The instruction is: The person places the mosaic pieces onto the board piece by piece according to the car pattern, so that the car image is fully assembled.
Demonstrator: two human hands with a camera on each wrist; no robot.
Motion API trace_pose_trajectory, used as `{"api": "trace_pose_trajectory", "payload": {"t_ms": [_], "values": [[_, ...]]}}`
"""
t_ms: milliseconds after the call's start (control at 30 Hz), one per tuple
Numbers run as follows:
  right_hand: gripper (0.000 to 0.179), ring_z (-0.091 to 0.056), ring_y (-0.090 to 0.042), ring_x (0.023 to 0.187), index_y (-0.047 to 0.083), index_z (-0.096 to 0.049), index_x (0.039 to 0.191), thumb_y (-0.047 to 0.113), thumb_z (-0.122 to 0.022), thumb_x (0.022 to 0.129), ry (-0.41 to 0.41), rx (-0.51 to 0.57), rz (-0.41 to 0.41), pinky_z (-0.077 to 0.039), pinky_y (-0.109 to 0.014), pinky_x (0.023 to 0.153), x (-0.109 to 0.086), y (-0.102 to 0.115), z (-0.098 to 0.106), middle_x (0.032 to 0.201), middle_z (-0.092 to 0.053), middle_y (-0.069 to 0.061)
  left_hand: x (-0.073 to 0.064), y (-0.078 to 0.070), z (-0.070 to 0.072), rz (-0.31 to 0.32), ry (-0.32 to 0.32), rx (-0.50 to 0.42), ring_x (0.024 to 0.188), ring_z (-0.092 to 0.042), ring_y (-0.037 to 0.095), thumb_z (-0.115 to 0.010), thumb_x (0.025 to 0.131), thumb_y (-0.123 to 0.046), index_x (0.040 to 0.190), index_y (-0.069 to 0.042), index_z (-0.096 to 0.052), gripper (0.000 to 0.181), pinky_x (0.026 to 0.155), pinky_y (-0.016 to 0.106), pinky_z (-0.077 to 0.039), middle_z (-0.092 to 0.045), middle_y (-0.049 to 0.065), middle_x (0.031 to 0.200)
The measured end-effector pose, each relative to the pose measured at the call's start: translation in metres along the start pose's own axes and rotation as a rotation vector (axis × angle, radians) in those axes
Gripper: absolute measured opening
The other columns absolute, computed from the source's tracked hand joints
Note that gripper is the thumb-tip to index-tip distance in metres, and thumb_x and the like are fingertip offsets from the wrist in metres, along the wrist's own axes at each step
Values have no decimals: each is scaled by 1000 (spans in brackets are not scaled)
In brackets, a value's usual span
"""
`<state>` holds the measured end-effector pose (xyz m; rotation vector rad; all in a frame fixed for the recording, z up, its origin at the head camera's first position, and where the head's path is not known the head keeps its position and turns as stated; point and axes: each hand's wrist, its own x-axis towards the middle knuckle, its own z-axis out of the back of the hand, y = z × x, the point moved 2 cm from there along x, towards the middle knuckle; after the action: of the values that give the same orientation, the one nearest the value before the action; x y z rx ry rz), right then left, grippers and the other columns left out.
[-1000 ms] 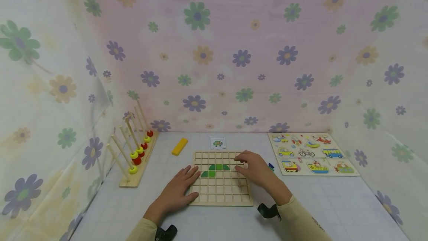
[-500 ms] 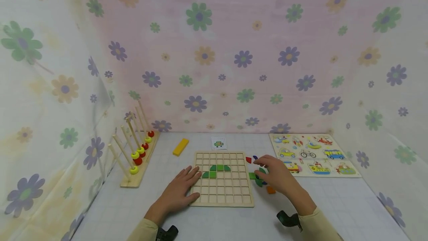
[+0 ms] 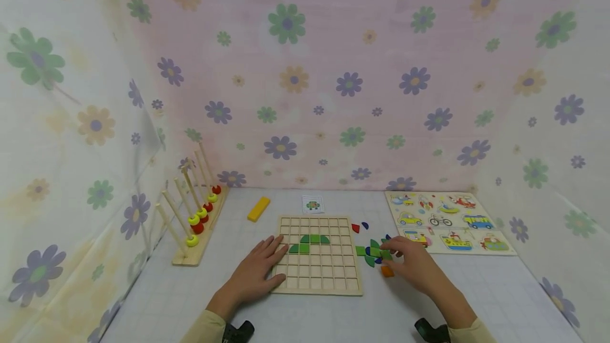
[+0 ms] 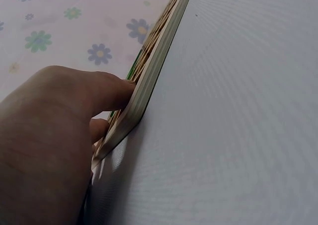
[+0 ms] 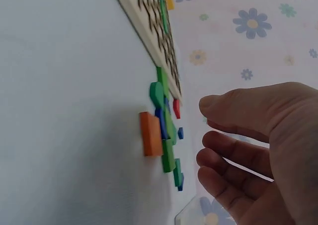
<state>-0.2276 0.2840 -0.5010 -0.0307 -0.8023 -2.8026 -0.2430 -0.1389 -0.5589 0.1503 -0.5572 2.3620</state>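
A wooden grid board (image 3: 333,294) lies in the middle of the table, with several green tiles (image 3: 315,238) set in its upper cells. My left hand (image 3: 254,269) rests on the board's left edge, fingers straight; the left wrist view shows the thumb against the rim. To the right of the board is a loose cluster of green pieces (image 3: 370,261) and blue ones. An orange block (image 5: 150,134) lies at the cluster's near side. Above these pieces hovers my right hand (image 3: 414,266), its fingers loosely bent and apart, with nothing seen between them in the right wrist view.
Behind the board lies a small picture card (image 3: 313,204), with a yellow bar (image 3: 259,209) to its left. A wooden peg stand (image 3: 209,233) with red and yellow rings is at the left. A picture puzzle board (image 3: 440,219) lies far right. One red piece (image 3: 356,228) sits beside the grid.
My right hand has moved right, from over the grid board to over the loose pieces, uncovering them. The left hand stays on the board's edge.
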Motion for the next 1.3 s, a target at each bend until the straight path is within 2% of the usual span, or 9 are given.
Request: {"api": "trace_pose_trajectory", "payload": {"t_ms": [133, 233, 367, 567, 833, 1000, 1300], "values": [[24, -62, -14, 97, 19, -82, 116, 16, -86, 93, 42, 3, -22, -58, -36, 82, -6, -5, -3, 110, -70, 8, 1, 0, 0, 19, 19, 3, 161, -28, 40, -61, 107, -49, 165, -10, -47, 72, 130, 55, -23, -34, 16, 174], [24, -61, -11, 94, 21, -83, 115, 14, -87, 92, 45, -5, -19, -58, -34, 82, -8, -9, -7, 108, -70, 11, 3, -1, 1, 34, 38, 9, 162, -25, 38, -60, 106, -48, 166, -11, -47, 72, 130, 57, -23, -33, 14, 175], [24, -60, -10, 93, 22, -83, 112, 12, -88, 91, 48, -8, 1, -58, -32, 83, -9, -12, -12, 106, -69, 12, 3, -1, 2, 22, 22, 14, 160, -28, 42, -62, 105, -47, 164, -9, -49, 72, 129, 59, -25, -36, 16, 173], [22, -60, -7, 91, 24, -83, 108, 14, -91, 89, 72, -24, -5, -59, -34, 85, -10, -11, -15, 102, -68, 13, 1, 0, 0, 5, 0, 25, 159, -31, 42, -62, 106, -47, 164, -9, -49, 71, 129, 56, -25, -37, 17, 172], [22, -62, -8, 92, 25, -83, 104, 13, -92, 88, 78, -57, -30, -61, -40, 89, -11, -13, -16, 101, -69, 13, 1, 1, -1, 47, 56, 24, 162, -25, 37, -60, 106, -49, 167, -12, -46, 72, 130, 57, -23, -32, 12, 175], [22, -62, -9, 94, 25, -83, 104, 12, -91, 88, 76, -79, -30, -60, -42, 90, -12, -16, -17, 102, -69, 11, 2, 1, 0, 52, 65, 18, 163, -23, 37, -60, 106, -49, 166, -11, -46, 72, 131, 56, -21, -32, 13, 176], [21, -57, -10, 87, 23, -83, 105, 15, -92, 88, 89, -73, -36, -58, -35, 82, -11, -15, -17, 98, -66, 11, 2, 1, -1, 58, 72, 15, 163, -23, 37, -60, 105, -49, 166, -12, -46, 73, 131, 56, -20, -32, 13, 176]]}}
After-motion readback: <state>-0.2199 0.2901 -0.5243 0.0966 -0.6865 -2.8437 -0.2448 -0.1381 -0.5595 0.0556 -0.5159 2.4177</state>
